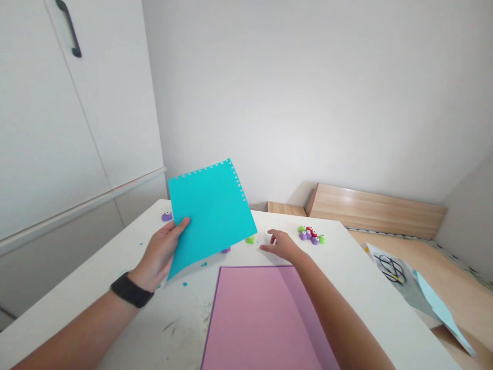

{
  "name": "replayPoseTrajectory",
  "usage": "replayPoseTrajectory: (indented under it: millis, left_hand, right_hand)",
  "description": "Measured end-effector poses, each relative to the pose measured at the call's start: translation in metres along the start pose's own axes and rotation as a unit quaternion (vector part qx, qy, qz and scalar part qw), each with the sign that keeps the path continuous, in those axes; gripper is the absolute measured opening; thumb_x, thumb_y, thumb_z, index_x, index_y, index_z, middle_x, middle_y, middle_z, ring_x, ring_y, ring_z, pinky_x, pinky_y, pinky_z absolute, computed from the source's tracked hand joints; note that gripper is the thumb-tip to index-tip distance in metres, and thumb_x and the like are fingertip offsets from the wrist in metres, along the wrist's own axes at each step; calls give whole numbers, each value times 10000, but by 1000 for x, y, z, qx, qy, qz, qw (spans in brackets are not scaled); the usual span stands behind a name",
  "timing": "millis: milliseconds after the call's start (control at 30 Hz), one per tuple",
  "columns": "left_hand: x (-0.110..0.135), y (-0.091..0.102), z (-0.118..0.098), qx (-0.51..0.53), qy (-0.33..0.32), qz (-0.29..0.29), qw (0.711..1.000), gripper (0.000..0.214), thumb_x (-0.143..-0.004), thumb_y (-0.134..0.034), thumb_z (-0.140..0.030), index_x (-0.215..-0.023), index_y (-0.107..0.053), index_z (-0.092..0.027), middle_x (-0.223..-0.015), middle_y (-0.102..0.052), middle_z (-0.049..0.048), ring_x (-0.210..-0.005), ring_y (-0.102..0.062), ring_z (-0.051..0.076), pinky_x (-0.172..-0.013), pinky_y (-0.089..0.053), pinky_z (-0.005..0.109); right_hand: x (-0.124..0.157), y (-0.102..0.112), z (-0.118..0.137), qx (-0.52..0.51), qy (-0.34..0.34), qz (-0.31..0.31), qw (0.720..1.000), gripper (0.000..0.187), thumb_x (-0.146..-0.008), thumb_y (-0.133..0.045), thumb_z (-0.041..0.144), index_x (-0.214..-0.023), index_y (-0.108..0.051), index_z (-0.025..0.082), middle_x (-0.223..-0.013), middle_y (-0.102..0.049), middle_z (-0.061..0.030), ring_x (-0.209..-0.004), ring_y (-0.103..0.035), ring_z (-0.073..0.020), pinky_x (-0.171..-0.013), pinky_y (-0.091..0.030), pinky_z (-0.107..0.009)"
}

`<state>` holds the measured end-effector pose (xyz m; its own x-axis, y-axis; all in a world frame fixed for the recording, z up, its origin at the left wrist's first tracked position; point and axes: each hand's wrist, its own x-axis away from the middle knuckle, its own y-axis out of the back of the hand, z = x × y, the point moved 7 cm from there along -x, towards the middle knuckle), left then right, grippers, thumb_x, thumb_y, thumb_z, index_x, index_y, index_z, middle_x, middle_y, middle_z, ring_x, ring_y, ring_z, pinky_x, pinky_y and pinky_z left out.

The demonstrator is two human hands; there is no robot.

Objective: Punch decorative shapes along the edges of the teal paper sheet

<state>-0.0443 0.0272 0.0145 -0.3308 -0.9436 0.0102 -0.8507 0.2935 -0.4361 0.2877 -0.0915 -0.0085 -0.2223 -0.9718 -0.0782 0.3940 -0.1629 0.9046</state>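
1. L hand point(157, 254): I log it closed in a pinch on the lower-left edge of the teal card sheet point(211, 218), thumb on top, fingers behind. Black wristband point(131, 289) on L wrist.
2. Sheet: held up off the worktop point(365, 308), tilted, w/ small square notches along top & right edges. Its lower corner is near some tiny teal scraps point(185, 283).
3. R hand point(279, 245): open, fingers loosely spread, holding nothing. Fingertips at or just above worktop; I can't tell if they touch. Nearest item is a small green piece point(250, 240), just left of the fingers.
4. Cluster of purple, green & red craft punches point(310, 235) sits right of R hand, near it, not touching.
5. Single purple punch point(167, 216) is beyond the sheet, left side. Another purple item point(225, 250) is partly hidden under the sheet's lower edge.
6. Pink sheet point(262, 318) lies flat on worktop, below both hands, R forearm over it.
7. Off worktop, R side: clear plastic sleeve w/ black markings point(391, 270) & pale blue sheet point(442, 318) on a light wood surface point(458, 303). White cabinet door point(77, 118) on L.
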Motion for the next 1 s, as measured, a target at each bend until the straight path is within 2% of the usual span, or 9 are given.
replayPoseTrajectory:
  millis: [100, 233, 433, 533, 600, 700, 767, 867, 1000]
  left_hand:
    - [-12, 20, -5, 17, -20, -38, 999, 411, -863, -696, -261, -1261, -610, -206, -1061, -760, 94, -817, -755, 240, -719, -642, 365]
    - [-18, 27, -6, 48, -26, -43, 998, 415, -877, -674, -226, -1283, -591, -194, -1057, -763, 88, -822, -754, 231, -731, -638, 360]
    - [-14, 19, -3, 44, -12, -24, 999, 357, -871, -683, -242, -1220, -640, -184, -1074, -760, 102, -859, -750, 252, -748, -634, 374]
    - [-10, 10, -1, 36, 10, 5, 999, 353, -870, -683, -263, -1212, -647, -181, -1091, -755, 117, -880, -746, 277, -745, -631, 399]
    - [-6, 3, 2, 32, 25, 28, 999, 358, -870, -683, -282, -1212, -646, -184, -1113, -748, 124, -881, -745, 285, -752, -626, 413]
    - [2, -8, 6, 21, 45, 59, 997, 367, -862, -695, -305, -1209, -648, -193, -1119, -745, 128, -878, -744, 283, -768, -618, 418]
    - [9, -17, 9, 13, 60, 84, 995, 384, -852, -706, -326, -1210, -650, -198, -1104, -750, 127, -875, -744, 280, -776, -611, 414]
    - [21, -32, 12, -8, 65, 119, 991, 428, -821, -734, -371, -1210, -658, -213, -1099, -754, 113, -882, -742, 285, -780, -600, 411]
    - [31, -43, 12, -71, 42, 137, 987, 467, -776, -759, -426, -1186, -684, -217, -1099, -757, 93, -890, -732, 295, -765, -588, 390]
  right_hand:
    - [-16, -24, 39, 22, 28, 24, 999, 535, -756, -735, 500, -1180, -653, 184, -928, -719, -59, -842, -635, -192, -719, -413, -257]
    - [-31, -36, 62, 37, 13, 11, 999, 242, -802, -694, 375, -920, -715, 164, -904, -720, -89, -842, -633, -205, -713, -392, -270]
    - [-36, -54, 90, 30, -15, -6, 999, 280, -802, -677, 418, -861, -716, 147, -900, -726, -132, -836, -645, -233, -684, -397, -280]
    - [-33, -54, 103, 3, 4, -5, 1000, 276, -815, -659, 446, -860, -724, 182, -864, -737, -80, -798, -652, -199, -674, -410, -256]
    - [-31, -41, 99, -19, 13, -14, 1000, 260, -822, -653, 442, -921, -727, 213, -882, -744, -40, -773, -656, -171, -677, -425, -236]
    - [-25, -2, 62, -29, -14, -57, 998, 282, -863, -593, 380, -1078, -696, 228, -962, -743, -25, -776, -662, -154, -712, -453, -235]
    - [-16, 33, 18, -12, -66, -104, 992, 322, -898, -521, 363, -1149, -663, 219, -1033, -729, -42, -852, -666, -164, -770, -461, -249]
    - [12, 84, -57, 37, -180, -172, 968, 337, -902, -474, 357, -1114, -665, 179, -1051, -715, -106, -980, -654, -231, -819, -455, -304]
    - [57, 117, -136, 97, -287, -200, 932, 381, -858, -511, 373, -1139, -652, 158, -1060, -697, -158, -1019, -639, -295, -815, -454, -364]
